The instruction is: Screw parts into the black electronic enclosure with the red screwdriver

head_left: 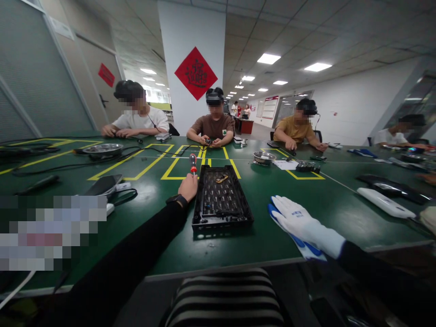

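My bare left hand (pixel 188 187), with a dark watch on its wrist, is closed at the left side of a black open casing. Out of its far side sticks a screwdriver (pixel 193 164) with a red, white and dark handle; its shaft runs down to my fingers, whose tips are hidden. The rectangular casing (pixel 247 217) lies flat before me, with rows of small metal-looking parts and a small yellowish piece (pixel 222 179) inside. My right hand (pixel 293 217), in a white work glove, lies flat with fingers stretched. Under it is another blue-and-white glove (pixel 308 250).
Yellow tape marks the green table (pixel 163 247). Left are a dark device (pixel 105 185) and black cables; right, a white elongated device (pixel 384 203) and a black glossy one (pixel 391 185). Metal bowls (pixel 264 157) stand farther back. Several people (pixel 213 118) sit opposite.
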`<state>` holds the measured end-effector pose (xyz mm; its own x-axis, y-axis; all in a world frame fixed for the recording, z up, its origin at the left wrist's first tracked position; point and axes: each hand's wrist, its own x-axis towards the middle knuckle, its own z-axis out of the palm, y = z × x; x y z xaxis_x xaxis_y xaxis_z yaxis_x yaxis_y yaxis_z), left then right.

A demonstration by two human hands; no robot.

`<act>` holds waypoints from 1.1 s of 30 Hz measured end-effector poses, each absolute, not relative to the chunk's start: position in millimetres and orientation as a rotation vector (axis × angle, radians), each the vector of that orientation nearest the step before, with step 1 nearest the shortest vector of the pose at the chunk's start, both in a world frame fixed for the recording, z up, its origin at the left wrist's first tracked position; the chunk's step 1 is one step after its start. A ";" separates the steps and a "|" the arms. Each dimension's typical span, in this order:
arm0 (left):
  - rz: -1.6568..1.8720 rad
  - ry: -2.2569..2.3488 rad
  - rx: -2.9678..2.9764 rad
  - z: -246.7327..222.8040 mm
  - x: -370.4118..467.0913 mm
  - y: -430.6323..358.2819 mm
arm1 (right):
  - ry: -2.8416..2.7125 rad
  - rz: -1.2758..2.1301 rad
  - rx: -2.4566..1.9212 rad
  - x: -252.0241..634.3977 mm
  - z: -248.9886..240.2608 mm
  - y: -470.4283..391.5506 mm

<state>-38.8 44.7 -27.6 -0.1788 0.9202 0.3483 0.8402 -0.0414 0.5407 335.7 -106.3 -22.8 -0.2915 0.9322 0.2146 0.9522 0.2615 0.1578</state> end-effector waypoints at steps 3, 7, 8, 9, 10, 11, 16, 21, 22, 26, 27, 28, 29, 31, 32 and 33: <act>1.022 2.094 1.928 -28.0 -38.6 44.4 | -2.451 -0.360 -1.866 338.5 -23.9 -95.3; 1.026 2.082 1.928 -29.1 -38.1 43.8 | -2.509 -0.223 -1.782 332.9 -23.2 -110.2; 1.029 2.079 1.927 -28.5 -38.0 44.1 | -2.499 -0.135 -1.793 331.8 -20.2 -113.0; 1.035 2.077 1.924 -27.0 -38.0 44.6 | -2.475 -0.034 -1.810 330.3 -14.7 -113.2; 1.043 2.076 1.919 -24.8 -38.2 45.5 | -2.436 0.069 -1.826 327.9 -6.2 -110.7; 1.055 2.078 1.911 -21.9 -38.4 46.6 | -2.382 0.150 -1.827 324.0 5.1 -105.2; 1.191 2.132 1.833 -5.6 -37.8 51.2 | -2.211 0.133 -1.441 269.6 71.3 -45.5; 1.330 2.084 1.870 -8.3 -31.0 43.0 | -2.389 0.066 -1.319 194.6 67.3 32.0; 1.320 2.062 1.885 -10.3 -29.8 41.1 | -2.483 0.056 -1.361 183.9 60.0 45.2; 1.282 2.032 1.907 -15.5 -28.1 39.5 | -2.528 0.139 -1.412 161.4 38.6 79.7; 1.278 2.030 1.913 -15.9 -28.2 40.3 | -2.518 0.159 -1.409 160.4 36.6 82.8; 1.276 2.028 1.917 -16.1 -28.3 41.2 | -2.508 0.180 -1.400 160.7 35.6 83.4; 1.275 2.027 1.919 -16.2 -28.3 42.1 | -2.501 0.195 -1.387 162.0 35.0 81.7; 1.272 2.028 1.923 -16.3 -28.5 43.5 | -2.478 0.280 -1.300 166.4 33.7 72.1; 1.271 2.033 1.924 -16.3 -28.8 43.8 | -2.455 0.363 -1.227 169.0 32.5 65.1; 1.264 2.041 1.929 -16.4 -29.3 43.9 | -2.423 0.471 -1.138 171.5 30.7 57.3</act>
<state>-29.3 43.9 -16.4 -0.2144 0.8548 0.4726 0.8038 -0.1205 0.5826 171.5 57.3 30.7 -0.5767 0.7846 0.2278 0.6423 0.6077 -0.4671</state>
